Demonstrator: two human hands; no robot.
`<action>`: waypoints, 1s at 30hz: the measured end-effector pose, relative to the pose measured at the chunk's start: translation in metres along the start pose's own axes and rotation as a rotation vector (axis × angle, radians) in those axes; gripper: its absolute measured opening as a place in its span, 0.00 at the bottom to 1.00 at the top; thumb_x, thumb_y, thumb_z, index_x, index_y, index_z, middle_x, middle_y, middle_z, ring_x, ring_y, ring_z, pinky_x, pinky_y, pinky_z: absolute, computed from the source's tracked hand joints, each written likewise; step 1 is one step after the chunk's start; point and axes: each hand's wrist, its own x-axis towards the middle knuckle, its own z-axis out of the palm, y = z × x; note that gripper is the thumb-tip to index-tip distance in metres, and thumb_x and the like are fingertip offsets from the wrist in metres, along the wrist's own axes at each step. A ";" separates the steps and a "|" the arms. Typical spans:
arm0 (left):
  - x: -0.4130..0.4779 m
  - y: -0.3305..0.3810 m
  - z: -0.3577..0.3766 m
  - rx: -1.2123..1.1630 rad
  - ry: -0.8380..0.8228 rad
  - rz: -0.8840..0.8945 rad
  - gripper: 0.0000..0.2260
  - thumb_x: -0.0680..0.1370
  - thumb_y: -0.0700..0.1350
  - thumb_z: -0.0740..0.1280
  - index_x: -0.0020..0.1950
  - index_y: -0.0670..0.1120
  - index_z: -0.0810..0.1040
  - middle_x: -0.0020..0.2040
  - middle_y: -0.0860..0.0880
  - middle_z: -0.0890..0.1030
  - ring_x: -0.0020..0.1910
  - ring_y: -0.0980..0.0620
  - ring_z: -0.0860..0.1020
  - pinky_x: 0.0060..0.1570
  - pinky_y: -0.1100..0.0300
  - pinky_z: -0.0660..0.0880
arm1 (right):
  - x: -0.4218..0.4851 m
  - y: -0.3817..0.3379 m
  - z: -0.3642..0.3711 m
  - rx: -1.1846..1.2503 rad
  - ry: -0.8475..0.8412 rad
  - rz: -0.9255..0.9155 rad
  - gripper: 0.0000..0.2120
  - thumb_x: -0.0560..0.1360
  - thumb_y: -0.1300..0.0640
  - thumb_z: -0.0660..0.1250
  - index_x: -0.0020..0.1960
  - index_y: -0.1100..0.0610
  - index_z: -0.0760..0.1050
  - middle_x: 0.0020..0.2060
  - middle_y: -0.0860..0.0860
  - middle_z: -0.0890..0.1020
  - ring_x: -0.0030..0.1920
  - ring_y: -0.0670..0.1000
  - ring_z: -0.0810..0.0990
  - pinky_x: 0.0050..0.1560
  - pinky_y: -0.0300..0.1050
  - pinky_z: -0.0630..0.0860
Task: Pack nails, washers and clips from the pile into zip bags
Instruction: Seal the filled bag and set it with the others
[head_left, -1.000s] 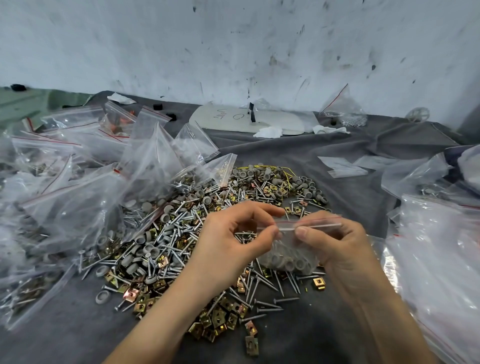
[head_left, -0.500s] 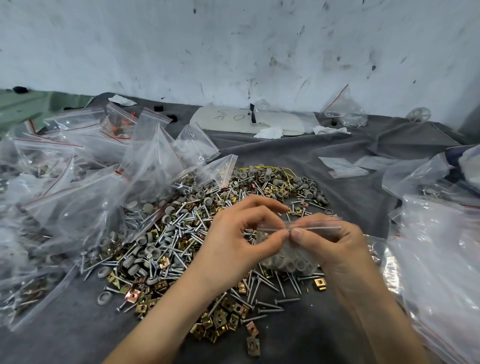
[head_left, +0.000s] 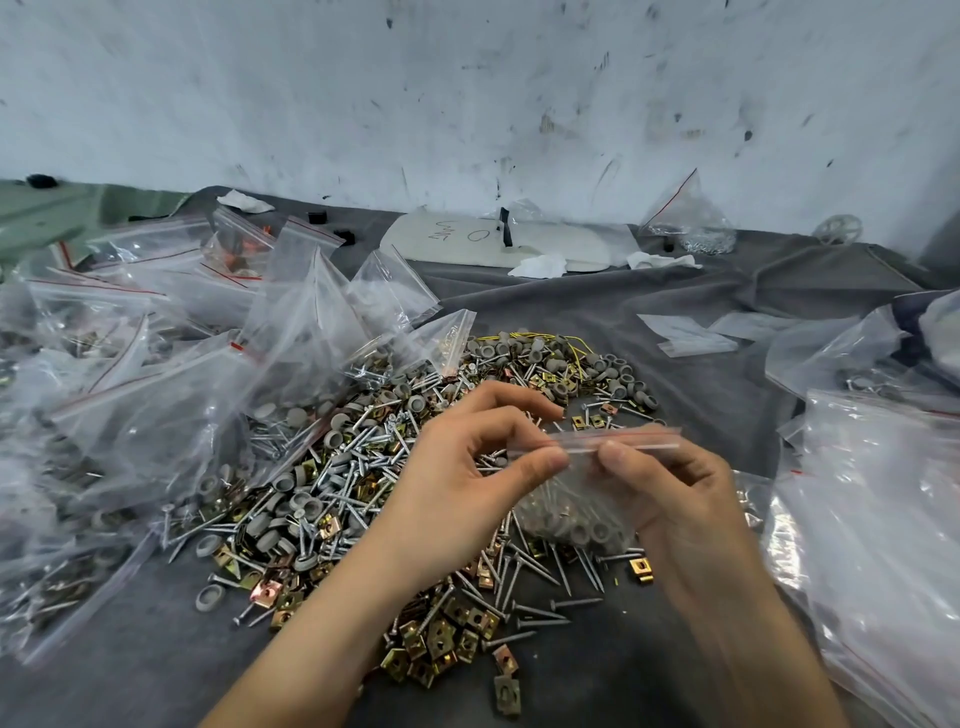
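The small zip bag (head_left: 574, 512), loaded with grey washers and nails, hangs just above the pile (head_left: 363, 467) at its near right edge. The risks, as I judge them: an unevenly pressed zip strip (head_left: 631, 440) could be left partly open, and nail points could pierce the thin film, dropping parts back onto the pile.

Both hands pinch the zip bag along that strip. The left hand (head_left: 467, 483) grips its left end between thumb and forefinger. The right hand (head_left: 680, 504) has its thumb at mid-strip and its fingers curled behind. Filled bags (head_left: 171, 374) heap up left of the pile.
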 end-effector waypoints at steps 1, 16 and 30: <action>0.000 0.000 0.000 -0.017 0.005 -0.018 0.06 0.71 0.47 0.72 0.36 0.47 0.81 0.51 0.59 0.81 0.50 0.58 0.79 0.52 0.58 0.73 | 0.000 0.001 0.000 -0.013 0.004 -0.021 0.21 0.54 0.43 0.81 0.38 0.57 0.85 0.37 0.54 0.85 0.40 0.50 0.83 0.42 0.41 0.79; 0.002 -0.005 -0.007 -0.255 0.030 -0.105 0.08 0.68 0.44 0.70 0.41 0.41 0.85 0.52 0.54 0.85 0.52 0.58 0.82 0.49 0.67 0.76 | 0.000 0.007 -0.002 0.072 0.032 -0.013 0.19 0.74 0.51 0.60 0.45 0.64 0.84 0.42 0.62 0.84 0.43 0.56 0.84 0.46 0.43 0.79; -0.001 -0.008 0.007 -0.270 0.044 -0.056 0.07 0.69 0.44 0.75 0.33 0.52 0.82 0.47 0.58 0.83 0.48 0.59 0.81 0.50 0.63 0.75 | -0.006 0.005 0.001 -0.251 -0.075 -0.182 0.12 0.76 0.49 0.63 0.47 0.51 0.85 0.42 0.51 0.86 0.46 0.50 0.85 0.46 0.35 0.78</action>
